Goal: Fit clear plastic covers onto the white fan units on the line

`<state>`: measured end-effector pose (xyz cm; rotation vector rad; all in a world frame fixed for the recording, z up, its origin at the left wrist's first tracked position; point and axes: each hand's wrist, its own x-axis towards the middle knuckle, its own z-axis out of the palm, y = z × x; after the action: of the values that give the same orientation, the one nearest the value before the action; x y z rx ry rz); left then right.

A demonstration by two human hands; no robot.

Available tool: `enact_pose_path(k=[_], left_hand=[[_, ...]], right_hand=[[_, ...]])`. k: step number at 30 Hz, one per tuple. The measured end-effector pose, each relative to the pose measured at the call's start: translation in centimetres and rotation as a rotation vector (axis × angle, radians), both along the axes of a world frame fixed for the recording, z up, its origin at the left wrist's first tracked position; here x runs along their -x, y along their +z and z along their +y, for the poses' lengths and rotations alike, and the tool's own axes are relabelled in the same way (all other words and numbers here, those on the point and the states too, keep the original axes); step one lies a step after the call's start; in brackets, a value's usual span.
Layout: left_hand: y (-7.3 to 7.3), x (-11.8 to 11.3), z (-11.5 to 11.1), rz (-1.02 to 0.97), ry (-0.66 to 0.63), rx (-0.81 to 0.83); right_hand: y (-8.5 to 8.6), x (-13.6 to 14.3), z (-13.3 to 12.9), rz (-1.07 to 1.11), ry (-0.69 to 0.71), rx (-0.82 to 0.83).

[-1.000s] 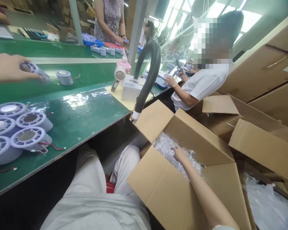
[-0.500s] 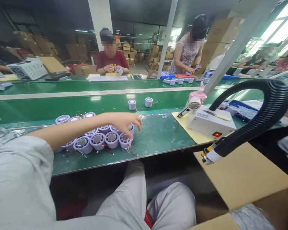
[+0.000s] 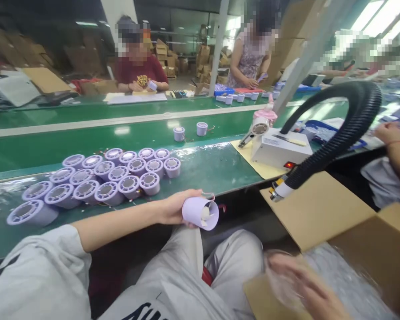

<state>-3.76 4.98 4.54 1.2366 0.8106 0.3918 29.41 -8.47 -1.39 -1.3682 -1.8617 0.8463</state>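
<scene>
My left hand (image 3: 176,206) is closed around a lilac cylindrical fan housing (image 3: 195,212), held over my lap just off the table's front edge. Its open end faces right and shows a white hub inside; thin wires trail from it. My right hand (image 3: 300,275), smeared by motion, is over the near flap of the cardboard box and appears closed on a clear plastic piece (image 3: 280,289) whose exact kind I cannot make out. To the left, several more lilac fan housings (image 3: 108,191) stand in rows on the green table, round grilles up.
A cardboard box (image 3: 313,213) holding clear plastic bags (image 3: 343,275) stands open at right. Above it bends a black flexible hose (image 3: 350,102) from a white machine (image 3: 280,151). Two housings (image 3: 179,134) sit on the green belt (image 3: 136,138). Co-workers sit and stand opposite; another person's arm (image 3: 398,151) is at right.
My left hand has taken a fan housing from the near right end of the group and brought it over my lap. My right hand has come into view by the box. The view has shifted.
</scene>
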Motion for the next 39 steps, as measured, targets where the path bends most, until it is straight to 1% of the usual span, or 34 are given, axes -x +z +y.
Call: enact_pose_path(k=[2,3,4,5,7,8,10,12,15,17,20,22,24,26,29,31,32,34,36,38,39], left_hand=[[-2.3,-2.3,-1.5,-0.145,-0.128,0.386],[-3.1,-3.2,-2.2,-0.193,-0.168,0.52],[-3.6,-4.0,-2.7,-0.205,-0.198,0.576],[-3.9,-4.5,-3.0,-0.19,-0.223,0.581],[-3.7,-5.3,-3.4,-0.116,-0.276,0.502],[-3.3,-5.5,-3.4,-0.076,-0.318,0.44],[-2.4,-5.7,-3.4,0.003,-0.398,0.284],[-1.5,-5.8,-3.4,0.075,-0.409,0.087],[-1.0,-5.5,-3.8,0.14,-0.324,-0.209],[-1.3,-5.3,-4.2,0.139,-0.244,-0.365],[-2.4,-5.1,-4.6,0.143,-0.132,-0.554],[-3.2,-5.1,-4.7,0.135,-0.107,-0.649],[-3.8,-5.1,-4.8,0.107,-0.107,-0.686],[-4.1,-5.2,-4.8,0.061,-0.111,-0.638],[-4.2,-5.2,-5.0,-0.005,-0.125,-0.454],[-4.1,-5.2,-5.3,-0.076,-0.122,-0.305],[-4.1,-5.3,-5.5,-0.122,-0.107,-0.226],[-4.1,-5.2,-5.8,-0.204,-0.052,-0.083],[-4.0,-5.1,-6.0,-0.244,-0.015,0.018],[-3.8,-4.9,-6.1,-0.249,-0.049,0.072],[-3.8,-4.8,-6.1,-0.242,-0.079,0.077]], right_hand=[[0.8,2.5,0.0,-0.067,0.079,-0.066],[1.4,3.7,0.1,-0.151,0.12,-0.112],[1.9,4.9,0.4,-0.235,0.12,-0.192],[2.5,5.8,0.7,-0.322,0.119,-0.254],[3.3,6.9,1.2,-0.461,0.098,-0.34],[3.6,7.2,1.4,-0.51,0.088,-0.35],[3.9,7.3,1.4,-0.549,0.084,-0.316],[4.0,7.1,1.3,-0.51,0.121,-0.233],[4.1,6.8,1.1,-0.305,0.174,-0.083],[4.3,6.8,1.1,-0.136,0.153,0.026],[4.8,7.0,1.2,0.057,0.04,0.169],[4.9,7.1,1.3,0.141,-0.071,0.23],[4.8,7.0,1.5,0.222,-0.165,0.262],[4.5,6.8,1.8,0.318,-0.221,0.285],[4.0,6.5,2.1,0.487,-0.267,0.345],[3.7,6.3,2.2,0.564,-0.246,0.351],[3.6,6.3,2.1,0.567,-0.206,0.33],[3.3,6.2,1.8,0.456,-0.093,0.214],[2.9,6.2,1.3,0.266,0.006,0.027],[2.6,6.2,0.7,0.124,0.038,-0.117],[2.5,6.2,0.5,0.101,0.041,-0.147]])
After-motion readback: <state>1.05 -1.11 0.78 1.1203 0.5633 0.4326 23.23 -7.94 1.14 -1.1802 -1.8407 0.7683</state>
